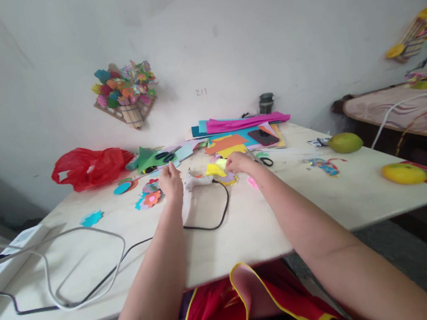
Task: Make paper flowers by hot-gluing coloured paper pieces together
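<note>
My left hand (170,181) is above the table with its fingers pressed together; whatever they may hold is too small to make out. Just right of it lies a white glue gun (198,180) with a black cord. My right hand (239,162) is closed at the edge of a yellow piece (215,170), its fingertips touching or very near it; whether they grip it or something smaller is unclear. Black-handled scissors (265,161) lie right beside that hand. Coloured paper flowers (151,194) are left of my left hand, and a pink piece (253,182) is below my right.
Coloured sheets (227,143) and a dark phone (263,137) lie at the back. A red plastic bag (87,166) is at the left, beyond a white power strip (14,254) and loose cords. Two yellowish fruits (345,142) sit at the right.
</note>
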The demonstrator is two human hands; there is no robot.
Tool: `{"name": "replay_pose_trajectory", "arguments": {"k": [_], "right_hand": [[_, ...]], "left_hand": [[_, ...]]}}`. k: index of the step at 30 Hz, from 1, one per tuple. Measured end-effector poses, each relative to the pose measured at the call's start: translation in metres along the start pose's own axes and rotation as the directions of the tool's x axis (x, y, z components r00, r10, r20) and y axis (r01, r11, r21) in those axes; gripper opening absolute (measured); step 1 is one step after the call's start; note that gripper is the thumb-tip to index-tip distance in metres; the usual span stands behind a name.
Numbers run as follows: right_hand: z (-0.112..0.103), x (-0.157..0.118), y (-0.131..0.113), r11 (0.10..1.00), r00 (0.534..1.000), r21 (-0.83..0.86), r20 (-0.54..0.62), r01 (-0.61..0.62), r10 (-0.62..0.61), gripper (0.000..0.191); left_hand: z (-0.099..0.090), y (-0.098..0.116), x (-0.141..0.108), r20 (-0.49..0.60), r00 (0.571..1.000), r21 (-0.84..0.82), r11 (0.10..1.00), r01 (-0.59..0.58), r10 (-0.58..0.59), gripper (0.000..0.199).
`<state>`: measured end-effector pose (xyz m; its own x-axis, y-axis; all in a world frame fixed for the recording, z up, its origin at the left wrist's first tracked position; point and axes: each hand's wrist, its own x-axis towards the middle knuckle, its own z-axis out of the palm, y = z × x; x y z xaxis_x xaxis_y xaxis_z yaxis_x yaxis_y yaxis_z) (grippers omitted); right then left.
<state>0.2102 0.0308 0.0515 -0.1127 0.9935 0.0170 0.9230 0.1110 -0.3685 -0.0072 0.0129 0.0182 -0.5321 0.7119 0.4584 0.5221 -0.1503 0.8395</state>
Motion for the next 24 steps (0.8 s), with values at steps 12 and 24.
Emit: {"name": "replay_pose_trajectory", "arguments": {"k": [12, 24], "right_hand": [[0.021, 0.023, 0.016, 0.990, 0.985, -0.075, -0.131, -0.118, 0.108, 0.036], [0.023, 0.027, 0.017, 0.996, 0.997, 0.035, 0.008, -0.082, 0.082, 0.030]], "left_hand": [[0.005, -0.005, -0.010, 0.067, 0.959, 0.368, 0.887, -0.280, 0.275, 0.018], [0.011, -0.003, -0.013, 0.118, 0.961, 0.315, 0.909, -0.273, 0.248, 0.028]]}}
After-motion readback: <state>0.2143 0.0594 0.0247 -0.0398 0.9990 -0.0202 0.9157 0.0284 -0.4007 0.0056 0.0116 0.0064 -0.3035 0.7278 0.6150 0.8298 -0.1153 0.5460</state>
